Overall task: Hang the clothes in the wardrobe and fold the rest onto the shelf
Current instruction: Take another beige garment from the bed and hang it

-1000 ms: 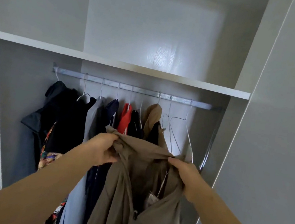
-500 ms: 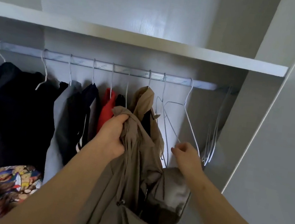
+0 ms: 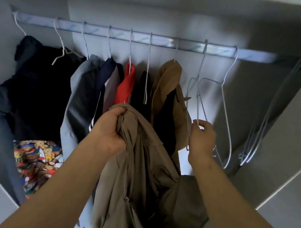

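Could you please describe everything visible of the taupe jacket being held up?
The taupe jacket is thin, woven-looking cloth with a front zip, its puller showing low down. It hangs limp and crumpled, off any hanger, its top bunched in the left hand, in front of the hung clothes.

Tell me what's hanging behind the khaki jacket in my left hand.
Behind the khaki jacket show the tops of a red garment, a black garment and a tan coat, hanging from the rail. The jacket hides their lower parts and anything below.
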